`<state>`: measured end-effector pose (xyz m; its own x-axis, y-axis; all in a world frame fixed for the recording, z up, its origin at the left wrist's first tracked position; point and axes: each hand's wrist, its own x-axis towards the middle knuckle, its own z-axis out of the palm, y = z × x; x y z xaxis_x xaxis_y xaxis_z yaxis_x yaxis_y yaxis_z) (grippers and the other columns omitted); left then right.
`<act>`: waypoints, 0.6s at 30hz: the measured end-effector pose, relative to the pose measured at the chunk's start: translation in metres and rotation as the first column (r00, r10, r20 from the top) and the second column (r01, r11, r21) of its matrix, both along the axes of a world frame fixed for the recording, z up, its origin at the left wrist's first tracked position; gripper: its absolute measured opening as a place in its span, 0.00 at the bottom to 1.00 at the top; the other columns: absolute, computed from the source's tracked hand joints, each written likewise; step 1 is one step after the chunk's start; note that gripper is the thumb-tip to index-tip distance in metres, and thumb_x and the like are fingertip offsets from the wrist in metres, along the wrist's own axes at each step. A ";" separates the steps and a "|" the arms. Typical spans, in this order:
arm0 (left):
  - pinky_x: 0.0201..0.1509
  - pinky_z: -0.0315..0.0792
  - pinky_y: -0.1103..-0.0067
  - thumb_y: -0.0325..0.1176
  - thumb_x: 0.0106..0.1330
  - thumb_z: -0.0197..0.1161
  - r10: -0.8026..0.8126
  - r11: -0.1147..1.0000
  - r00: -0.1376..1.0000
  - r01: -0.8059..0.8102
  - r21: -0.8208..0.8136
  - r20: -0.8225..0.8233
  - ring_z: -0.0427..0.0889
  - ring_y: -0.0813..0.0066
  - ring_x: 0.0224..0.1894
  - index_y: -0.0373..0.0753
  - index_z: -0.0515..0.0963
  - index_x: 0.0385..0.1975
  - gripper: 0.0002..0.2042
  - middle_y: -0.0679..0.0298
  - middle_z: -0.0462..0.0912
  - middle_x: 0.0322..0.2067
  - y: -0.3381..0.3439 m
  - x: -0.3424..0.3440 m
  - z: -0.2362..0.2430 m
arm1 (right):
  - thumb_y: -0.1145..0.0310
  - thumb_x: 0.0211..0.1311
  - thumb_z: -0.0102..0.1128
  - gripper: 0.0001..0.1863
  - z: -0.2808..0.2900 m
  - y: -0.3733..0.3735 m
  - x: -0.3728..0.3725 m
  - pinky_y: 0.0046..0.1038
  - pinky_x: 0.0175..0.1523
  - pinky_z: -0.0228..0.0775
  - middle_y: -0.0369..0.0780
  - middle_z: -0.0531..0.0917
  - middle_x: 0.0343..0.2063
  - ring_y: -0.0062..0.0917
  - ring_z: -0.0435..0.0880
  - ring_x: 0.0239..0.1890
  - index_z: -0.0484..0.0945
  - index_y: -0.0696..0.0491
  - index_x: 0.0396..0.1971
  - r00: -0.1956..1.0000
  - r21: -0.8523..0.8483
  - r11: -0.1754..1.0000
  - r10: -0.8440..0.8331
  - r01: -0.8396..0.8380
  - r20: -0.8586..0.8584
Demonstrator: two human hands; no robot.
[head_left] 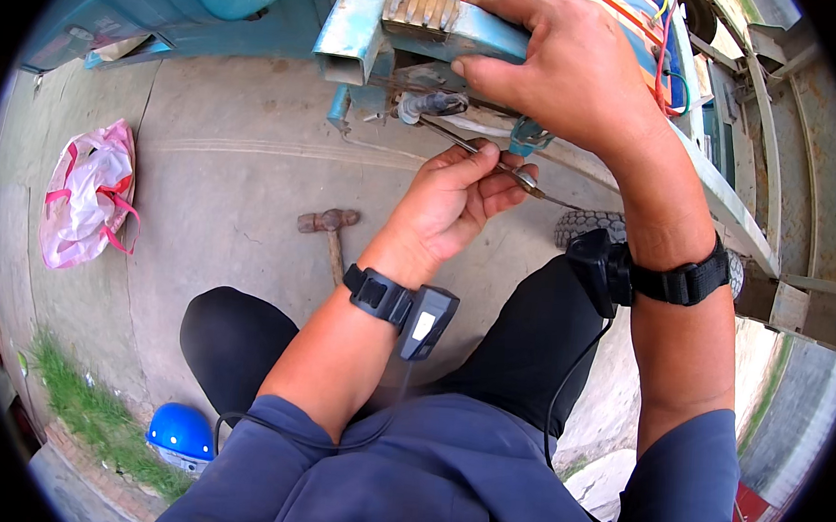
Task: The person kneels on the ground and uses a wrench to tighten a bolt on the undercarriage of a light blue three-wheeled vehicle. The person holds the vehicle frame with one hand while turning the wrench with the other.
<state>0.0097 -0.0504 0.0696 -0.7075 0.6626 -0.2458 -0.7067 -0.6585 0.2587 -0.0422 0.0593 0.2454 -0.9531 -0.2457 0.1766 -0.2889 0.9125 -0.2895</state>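
My right hand (pixel 554 64) is closed over a light-blue square metal tube (pixel 350 42), with the thumb along its lower side. A stack of ribbed metal plates (pixel 420 8) sits on that tube. Below, my left hand (pixel 456 192) pinches a thin metal tool (pixel 528 182) with a rod that runs up-left to a grey cylindrical joint (pixel 423 105) under the frame. A teal fitting (pixel 529 134) is just above my left fingers. Part of the mechanism is hidden behind my right thumb and the tube.
A hammer (pixel 327 222) lies on the concrete. A pink-and-white bag (pixel 90 193) is at left, a blue helmet (pixel 181 431) at lower left beside grass. A tyre (pixel 583 230), coloured wires (pixel 661 75) and rusty frame rails (pixel 807 160) are at right; teal bodywork (pixel 166 6) is upper left.
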 end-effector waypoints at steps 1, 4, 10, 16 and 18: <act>0.50 0.81 0.70 0.31 0.72 0.56 0.007 1.000 1.000 -0.007 -0.025 0.003 0.83 0.58 0.50 0.33 0.76 0.39 0.07 0.55 0.83 0.40 -0.001 0.000 0.006 | 0.55 0.44 0.65 0.25 -0.001 0.000 0.000 0.38 0.45 0.77 0.52 0.84 0.32 0.46 0.84 0.38 0.83 0.55 0.42 1.000 0.006 1.000 -0.005 0.005 0.003; 0.50 0.81 0.70 0.32 0.73 0.56 0.011 0.999 1.000 -0.010 -0.032 0.010 0.83 0.58 0.50 0.32 0.76 0.39 0.08 0.55 0.83 0.40 0.000 0.003 0.003 | 0.55 0.44 0.66 0.25 -0.002 -0.001 -0.001 0.38 0.45 0.77 0.52 0.84 0.33 0.45 0.85 0.39 0.83 0.55 0.42 1.000 0.018 1.000 -0.022 0.022 0.012; 0.49 0.81 0.70 0.32 0.73 0.56 0.036 0.994 0.998 -0.031 -0.102 0.042 0.84 0.60 0.46 0.30 0.75 0.40 0.09 0.54 0.82 0.41 -0.004 0.003 -0.009 | 0.55 0.45 0.66 0.26 -0.004 0.001 -0.001 0.38 0.45 0.77 0.52 0.85 0.33 0.45 0.85 0.39 0.83 0.55 0.43 1.000 0.014 1.000 -0.019 0.019 -0.009; 0.41 0.81 0.73 0.31 0.72 0.56 -0.062 0.829 0.998 0.064 -0.555 0.023 0.85 0.65 0.37 0.35 0.74 0.42 0.07 0.57 0.81 0.35 -0.006 0.019 -0.046 | 0.55 0.45 0.65 0.25 -0.004 0.001 -0.001 0.39 0.44 0.77 0.51 0.85 0.32 0.45 0.85 0.37 0.84 0.53 0.43 0.999 0.039 0.999 0.013 -0.011 -0.032; 0.36 0.79 0.74 0.32 0.72 0.56 -0.102 0.709 0.995 0.072 -0.702 0.000 0.85 0.67 0.34 0.36 0.74 0.41 0.06 0.60 0.80 0.31 -0.012 0.028 -0.051 | 0.55 0.45 0.64 0.25 -0.001 -0.001 -0.001 0.39 0.44 0.77 0.51 0.85 0.31 0.45 0.85 0.36 0.84 0.53 0.43 1.000 0.051 0.999 -0.006 0.006 0.016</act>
